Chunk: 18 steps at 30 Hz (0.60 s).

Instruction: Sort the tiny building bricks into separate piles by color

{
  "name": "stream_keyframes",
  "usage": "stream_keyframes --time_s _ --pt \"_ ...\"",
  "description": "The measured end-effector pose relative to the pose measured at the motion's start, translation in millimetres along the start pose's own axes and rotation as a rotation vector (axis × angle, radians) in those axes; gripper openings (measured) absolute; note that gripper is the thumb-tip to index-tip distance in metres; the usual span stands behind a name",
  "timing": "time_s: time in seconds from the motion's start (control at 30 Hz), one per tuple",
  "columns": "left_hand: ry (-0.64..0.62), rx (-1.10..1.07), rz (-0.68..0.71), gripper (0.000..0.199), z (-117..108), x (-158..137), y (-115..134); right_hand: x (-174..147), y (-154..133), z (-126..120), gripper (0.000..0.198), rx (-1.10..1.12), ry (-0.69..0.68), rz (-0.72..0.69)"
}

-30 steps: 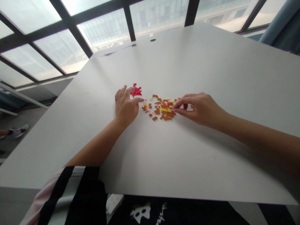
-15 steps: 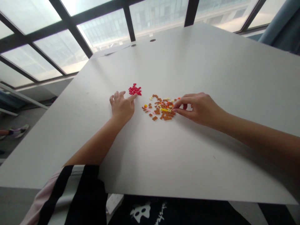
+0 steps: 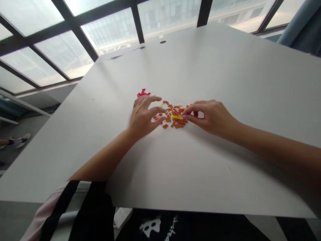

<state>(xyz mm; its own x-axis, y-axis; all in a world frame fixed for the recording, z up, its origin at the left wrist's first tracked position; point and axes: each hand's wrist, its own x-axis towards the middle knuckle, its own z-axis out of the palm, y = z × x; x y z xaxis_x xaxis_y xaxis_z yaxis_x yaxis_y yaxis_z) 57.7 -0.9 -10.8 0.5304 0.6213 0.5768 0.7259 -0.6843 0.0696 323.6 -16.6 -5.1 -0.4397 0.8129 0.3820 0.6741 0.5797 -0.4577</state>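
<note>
Yellow strip lies among brown pieces; the right hand pinches beside it, grip unclear. Left of it, the left hand has fingers apart; red pieces lie beyond, leftward. Light pinches should avoid scattering.

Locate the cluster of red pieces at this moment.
In the head view, the red cluster lies left of centre on the white table, just beyond the left hand and up and left of the brown pieces.
</note>
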Motion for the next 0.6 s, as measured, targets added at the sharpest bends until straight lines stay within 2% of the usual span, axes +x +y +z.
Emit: stream_keyframes --time_s 0.1,0.27,0.43,0.6 --pt "0.018 -0.050 0.089 0.011 -1 5 18 3 -4 0 0.016 0.044 -0.012 -0.019" --pt "0.034 -0.064 0.054 0.010 -4 10 33 6 -15 1 0.015 0.085 -0.008 -0.047" --pt "0.081 -0.055 0.041 0.015 -6 11 34 5 -18 3 0.021 0.069 0.016 -0.079" --pt "0.072 -0.050 -0.007 0.007 -3 9 30 3 -13 6 0.026 0.088 0.015 -0.100"
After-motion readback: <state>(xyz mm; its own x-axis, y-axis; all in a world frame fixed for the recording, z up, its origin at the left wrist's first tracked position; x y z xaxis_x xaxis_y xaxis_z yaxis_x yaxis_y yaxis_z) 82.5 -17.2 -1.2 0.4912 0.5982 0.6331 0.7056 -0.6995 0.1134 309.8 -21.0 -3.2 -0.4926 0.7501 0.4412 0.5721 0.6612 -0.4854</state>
